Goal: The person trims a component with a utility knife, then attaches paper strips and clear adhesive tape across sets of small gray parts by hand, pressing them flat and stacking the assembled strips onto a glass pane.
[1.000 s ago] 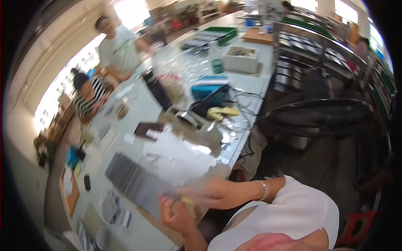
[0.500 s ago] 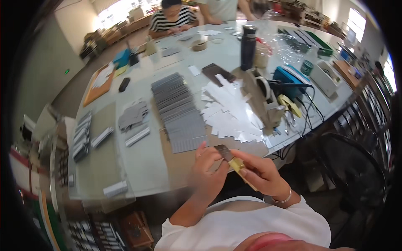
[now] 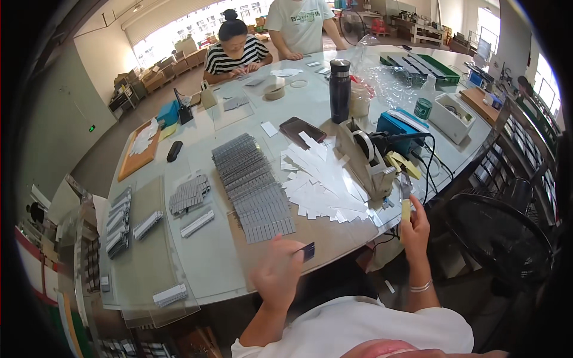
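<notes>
My left hand (image 3: 280,271), somewhat blurred, pinches a small dark flat rectangular piece (image 3: 308,252) by the near edge of the table. Off to the right, my right hand (image 3: 415,227) is closed around a slim yellow-handled tool (image 3: 406,211). The tool points away from me, near the table's right edge; what kind of tool it is I cannot make out. Beyond my left hand lies a long overlapping row of grey scored strips (image 3: 253,185) on brown board (image 3: 334,230). A loose heap of white paper-like strips (image 3: 325,185) spreads to its right.
A tape dispenser (image 3: 373,164), a blue box with cables (image 3: 401,132) and a dark bottle (image 3: 339,92) stand at the right. Stacked grey pieces (image 3: 190,194) lie at the left. A black fan (image 3: 501,238) is beside the table. Two people are across it.
My hands have moved apart. The right one has carried the yellow-handled tool rightward and away from me; the left one keeps the dark piece, slightly nearer me. The view has tilted up.
</notes>
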`<move>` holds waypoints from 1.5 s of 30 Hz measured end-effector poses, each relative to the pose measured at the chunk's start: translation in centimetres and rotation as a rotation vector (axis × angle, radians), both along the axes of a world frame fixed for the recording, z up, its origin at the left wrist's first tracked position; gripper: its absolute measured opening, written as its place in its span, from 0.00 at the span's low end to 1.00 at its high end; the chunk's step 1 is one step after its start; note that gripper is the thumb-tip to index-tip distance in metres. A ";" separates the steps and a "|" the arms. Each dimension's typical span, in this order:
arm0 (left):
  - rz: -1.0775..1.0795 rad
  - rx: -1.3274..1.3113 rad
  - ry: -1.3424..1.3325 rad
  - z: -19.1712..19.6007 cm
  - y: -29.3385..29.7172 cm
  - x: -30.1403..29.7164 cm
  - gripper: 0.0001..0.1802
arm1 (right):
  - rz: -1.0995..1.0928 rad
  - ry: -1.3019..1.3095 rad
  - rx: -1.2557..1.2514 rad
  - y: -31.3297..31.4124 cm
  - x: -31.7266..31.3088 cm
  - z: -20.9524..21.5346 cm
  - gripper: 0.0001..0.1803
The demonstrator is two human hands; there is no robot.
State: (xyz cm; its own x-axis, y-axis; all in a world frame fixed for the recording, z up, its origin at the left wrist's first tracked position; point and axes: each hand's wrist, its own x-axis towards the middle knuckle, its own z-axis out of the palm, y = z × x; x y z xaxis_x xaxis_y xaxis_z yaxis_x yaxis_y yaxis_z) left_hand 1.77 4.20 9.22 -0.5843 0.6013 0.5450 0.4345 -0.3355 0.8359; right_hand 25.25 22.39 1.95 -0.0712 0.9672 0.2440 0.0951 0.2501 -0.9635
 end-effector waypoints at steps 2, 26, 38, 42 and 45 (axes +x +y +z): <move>-0.007 0.046 -0.152 -0.3 -0.3 0.1 0.06 | -0.120 -0.473 0.049 3.0 2.2 -1.6 0.34; 0.962 -0.176 0.084 -0.5 -26.2 -18.2 0.10 | 0.922 -0.248 0.355 -8.4 -15.7 3.0 0.24; 0.541 -0.819 0.705 -4.0 -25.5 -21.0 0.31 | 1.296 -0.275 0.814 -19.7 -30.5 5.9 0.18; 0.358 -0.997 0.568 -3.4 -29.4 -24.7 0.41 | 1.270 -0.353 0.842 -22.7 -35.7 3.6 0.28; 0.281 -1.102 0.407 -5.7 -30.6 -26.5 0.46 | 1.349 -0.597 0.723 -24.0 -38.7 0.5 0.36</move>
State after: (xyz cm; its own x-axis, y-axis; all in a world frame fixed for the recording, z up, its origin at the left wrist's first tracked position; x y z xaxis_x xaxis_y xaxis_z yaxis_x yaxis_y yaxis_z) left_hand -24.76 -26.36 3.48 -0.6742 0.7385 -0.0053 0.6759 0.6198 0.3988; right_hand -13.46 -1.62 2.50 -0.9615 -0.1638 0.2206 -0.2587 0.8102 -0.5260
